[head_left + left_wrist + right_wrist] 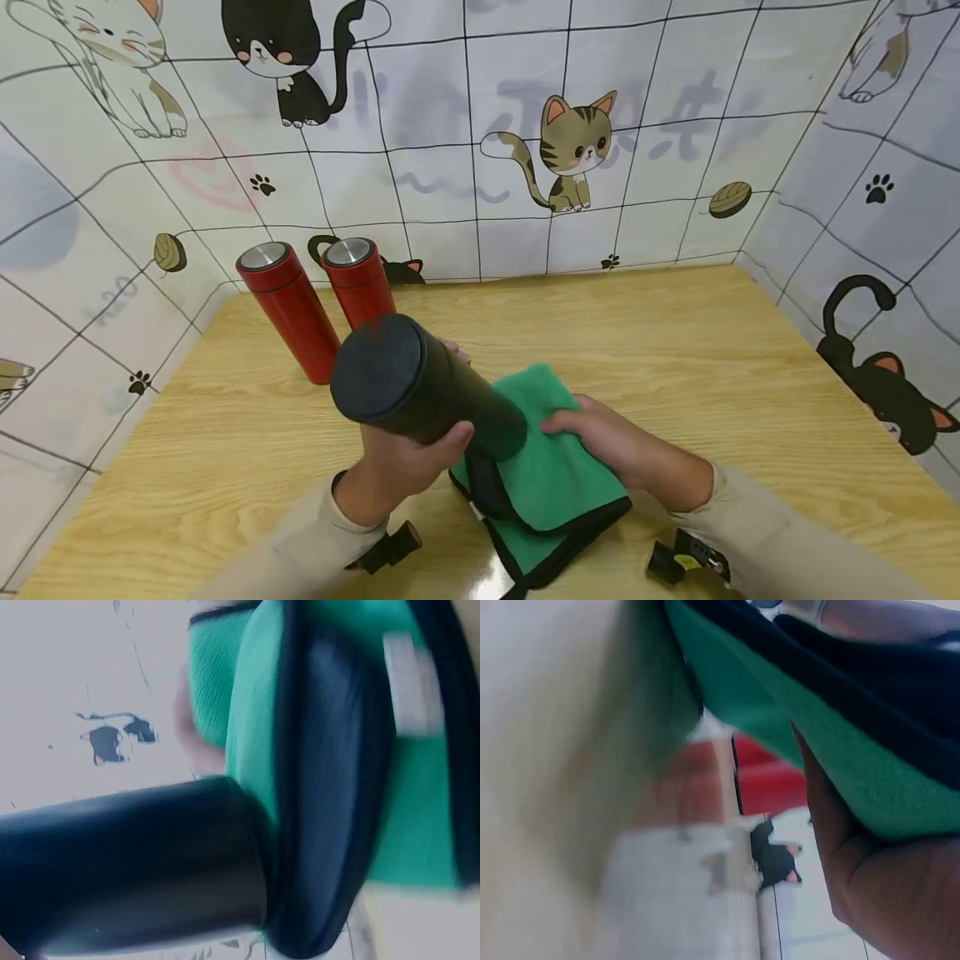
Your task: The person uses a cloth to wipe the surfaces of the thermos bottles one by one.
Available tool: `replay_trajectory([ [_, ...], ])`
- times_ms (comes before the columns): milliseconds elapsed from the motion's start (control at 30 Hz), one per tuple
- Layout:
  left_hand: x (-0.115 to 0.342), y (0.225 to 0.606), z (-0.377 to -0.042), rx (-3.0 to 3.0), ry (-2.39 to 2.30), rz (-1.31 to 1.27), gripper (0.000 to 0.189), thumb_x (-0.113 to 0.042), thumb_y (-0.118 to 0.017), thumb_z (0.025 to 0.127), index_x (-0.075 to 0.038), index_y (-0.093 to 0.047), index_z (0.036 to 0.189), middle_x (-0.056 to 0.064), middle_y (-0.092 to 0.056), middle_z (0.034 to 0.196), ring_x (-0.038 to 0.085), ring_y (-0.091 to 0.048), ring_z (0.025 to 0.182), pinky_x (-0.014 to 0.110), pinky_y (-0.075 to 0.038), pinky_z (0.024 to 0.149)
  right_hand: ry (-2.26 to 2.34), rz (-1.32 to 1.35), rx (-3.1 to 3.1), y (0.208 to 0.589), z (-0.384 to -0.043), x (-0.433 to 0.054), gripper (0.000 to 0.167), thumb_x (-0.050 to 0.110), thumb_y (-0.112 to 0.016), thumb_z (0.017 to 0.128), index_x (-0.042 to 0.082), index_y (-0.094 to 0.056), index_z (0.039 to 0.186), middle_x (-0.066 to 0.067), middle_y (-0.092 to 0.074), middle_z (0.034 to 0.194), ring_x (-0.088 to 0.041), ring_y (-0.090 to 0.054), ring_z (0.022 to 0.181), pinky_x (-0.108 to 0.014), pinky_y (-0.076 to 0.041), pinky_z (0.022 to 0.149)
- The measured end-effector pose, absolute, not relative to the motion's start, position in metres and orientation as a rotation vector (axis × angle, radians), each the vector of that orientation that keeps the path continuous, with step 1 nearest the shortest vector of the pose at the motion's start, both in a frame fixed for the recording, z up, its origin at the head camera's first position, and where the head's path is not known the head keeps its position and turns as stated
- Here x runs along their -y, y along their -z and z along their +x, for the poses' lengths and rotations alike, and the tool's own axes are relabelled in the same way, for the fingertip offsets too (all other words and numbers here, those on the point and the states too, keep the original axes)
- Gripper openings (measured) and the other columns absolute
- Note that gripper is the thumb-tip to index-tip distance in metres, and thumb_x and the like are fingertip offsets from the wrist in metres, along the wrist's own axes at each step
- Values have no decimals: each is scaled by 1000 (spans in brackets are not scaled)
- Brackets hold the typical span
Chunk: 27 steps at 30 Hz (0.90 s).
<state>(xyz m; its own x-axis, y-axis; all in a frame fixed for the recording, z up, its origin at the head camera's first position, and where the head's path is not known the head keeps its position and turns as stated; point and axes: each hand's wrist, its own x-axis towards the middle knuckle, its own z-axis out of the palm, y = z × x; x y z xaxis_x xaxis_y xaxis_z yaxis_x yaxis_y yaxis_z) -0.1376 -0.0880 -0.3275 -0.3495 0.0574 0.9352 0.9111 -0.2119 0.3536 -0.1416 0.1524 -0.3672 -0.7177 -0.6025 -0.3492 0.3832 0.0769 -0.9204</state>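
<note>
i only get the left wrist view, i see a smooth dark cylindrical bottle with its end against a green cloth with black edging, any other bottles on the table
Observer: Yes, the head view shows two glossy red cylindrical bottles, silver-topped, on the light wood-grain table.

Operator: ok, and the other end of the dark bottle, it runs off the edge for me

Observer: That end is raised in the head view: a flat, dark, round face. Cap or base, I can't tell.

Operator: how is it being held

Observer: The left hand grips it around the body, thumb on the near side, fingertips showing on the far side.
</note>
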Motion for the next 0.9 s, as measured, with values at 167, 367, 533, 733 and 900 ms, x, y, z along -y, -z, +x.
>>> replay_trajectory([
  [167, 88, 320, -163, 1476, 1629, -963, 66, -35, -77, 86, 8, -46, 126, 2, -61, 118, 20, -63, 105, 32, -54, 94, 1494, -357, -1782, 369, -149, -163, 34, 19, -56, 95, 1, -55, 124, -5, -66, 102, -17, -67, 88, -31, -57, 76],
  [367, 76, 329, -198, 1723, 1709, -877, 68, -19, -76, 87, 1, -34, 137, 13, -56, 126, 24, -61, 112, 42, -54, 97, 1313, -659, -1771, 364, -144, -163, 32, 16, -55, 100, 0, -60, 126, -9, -69, 112, -17, -67, 101, -25, -55, 85],
  [533, 60, 339, -224, 2012, 1825, -717, 74, -16, -76, 86, -21, -32, 145, 4, -52, 135, 22, -56, 121, 49, -48, 103, 1285, -759, -1715, 361, -142, -162, 34, 16, -52, 103, 2, -55, 134, -12, -65, 126, -13, -64, 112, -22, -52, 93],
  [733, 47, 351, -247, 2161, 1839, -610, 77, -27, -78, 87, -24, -31, 148, 2, -52, 137, 22, -55, 122, 53, -47, 103, 1263, -787, -1694, 360, -142, -161, 33, 17, -52, 103, 6, -56, 134, -10, -64, 127, -12, -64, 114, -21, -52, 93],
  [900, 39, 353, -254, 2197, 1852, -562, 80, -31, -79, 85, -26, -30, 148, 0, -51, 136, 22, -55, 122, 54, -47, 102, 1255, -812, -1702, 360, -142, -162, 33, 17, -52, 103, 9, -57, 134, -8, -64, 128, -12, -62, 117, -21, -51, 95],
])
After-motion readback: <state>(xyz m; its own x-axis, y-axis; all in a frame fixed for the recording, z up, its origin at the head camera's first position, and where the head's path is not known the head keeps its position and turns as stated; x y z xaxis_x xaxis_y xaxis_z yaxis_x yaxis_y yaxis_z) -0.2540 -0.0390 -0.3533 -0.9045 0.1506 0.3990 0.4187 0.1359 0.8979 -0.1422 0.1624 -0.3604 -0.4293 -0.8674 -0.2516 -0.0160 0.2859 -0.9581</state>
